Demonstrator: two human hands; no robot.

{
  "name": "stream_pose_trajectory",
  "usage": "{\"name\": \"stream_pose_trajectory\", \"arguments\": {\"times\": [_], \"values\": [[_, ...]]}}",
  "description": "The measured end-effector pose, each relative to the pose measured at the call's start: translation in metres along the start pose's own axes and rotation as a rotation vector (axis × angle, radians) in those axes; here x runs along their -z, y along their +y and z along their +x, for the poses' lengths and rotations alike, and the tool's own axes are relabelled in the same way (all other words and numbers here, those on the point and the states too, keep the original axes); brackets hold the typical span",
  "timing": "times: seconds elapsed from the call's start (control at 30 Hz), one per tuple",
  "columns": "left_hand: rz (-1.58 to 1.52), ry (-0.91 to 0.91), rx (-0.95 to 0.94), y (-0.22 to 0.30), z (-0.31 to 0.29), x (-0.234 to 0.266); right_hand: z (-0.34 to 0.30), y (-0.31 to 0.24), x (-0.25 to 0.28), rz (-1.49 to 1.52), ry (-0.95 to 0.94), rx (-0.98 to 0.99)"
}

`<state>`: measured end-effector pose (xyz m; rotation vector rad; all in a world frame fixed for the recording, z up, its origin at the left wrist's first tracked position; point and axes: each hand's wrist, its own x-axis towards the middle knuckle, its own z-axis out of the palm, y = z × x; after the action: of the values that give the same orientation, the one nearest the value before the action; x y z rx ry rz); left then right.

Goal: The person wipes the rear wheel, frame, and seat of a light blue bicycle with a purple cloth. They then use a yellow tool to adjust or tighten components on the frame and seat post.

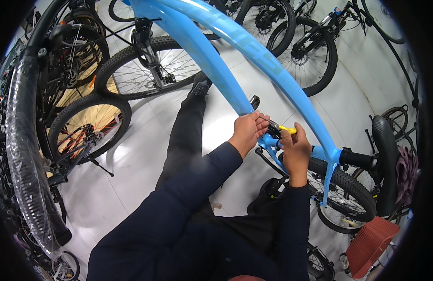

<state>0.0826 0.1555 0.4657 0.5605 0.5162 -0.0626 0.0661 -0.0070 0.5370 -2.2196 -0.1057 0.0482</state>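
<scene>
A light blue bicycle frame stretches from the top of the view toward the lower right. My right hand is closed round a screwdriver with a yellow handle, its thin shaft pointing left toward the frame's lower tube. My left hand presses against that tube near the shaft's tip, fingers curled together in a pinch. Whatever sits between those fingers is hidden. Below my hands, a black crank arm slants down from the bottom of the frame.
The bike's front wheel and plastic-wrapped handlebar lie to the left; its saddle and rear wheel are at right. Several other bicycles crowd the edges. A red basket stands at the lower right. My shoe rests by the front wheel.
</scene>
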Motion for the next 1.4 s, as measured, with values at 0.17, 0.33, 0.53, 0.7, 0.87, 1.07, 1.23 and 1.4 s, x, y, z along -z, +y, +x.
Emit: {"name": "stream_pose_trajectory", "arguments": {"times": [0.17, 0.33, 0.53, 0.7, 0.87, 1.07, 1.23, 1.4], "values": [[-0.065, -0.037, 0.017, 0.001, 0.0, 0.003, -0.002, 0.003, -0.008, -0.013, 0.171, 0.369], [-0.05, -0.005, 0.034, 0.001, 0.002, 0.002, 0.004, 0.002, -0.005, 0.085, 0.171, 0.536], [-0.087, -0.015, 0.014, 0.0, 0.003, -0.004, -0.004, -0.004, -0.002, 0.327, -0.035, 0.019], [0.161, -0.027, -0.073, 0.005, -0.013, -0.001, -0.004, 0.003, -0.011, 0.105, 0.091, 0.482], [1.553, 0.095, -1.007, 0.027, -0.037, 0.01, -0.002, 0.006, -0.01, 0.245, 0.05, 0.298], [2.141, -0.333, -1.644, 0.08, -0.016, -0.001, 0.004, -0.001, -0.011, 0.402, 0.065, 0.113], [2.384, -0.494, -1.526, 0.09, 0.001, -0.012, 0.008, 0.001, -0.009, 0.585, 0.1, 0.037], [2.428, -0.58, -1.427, 0.087, 0.006, -0.011, -0.001, 0.003, -0.004, 0.411, 0.104, 0.104]]}}
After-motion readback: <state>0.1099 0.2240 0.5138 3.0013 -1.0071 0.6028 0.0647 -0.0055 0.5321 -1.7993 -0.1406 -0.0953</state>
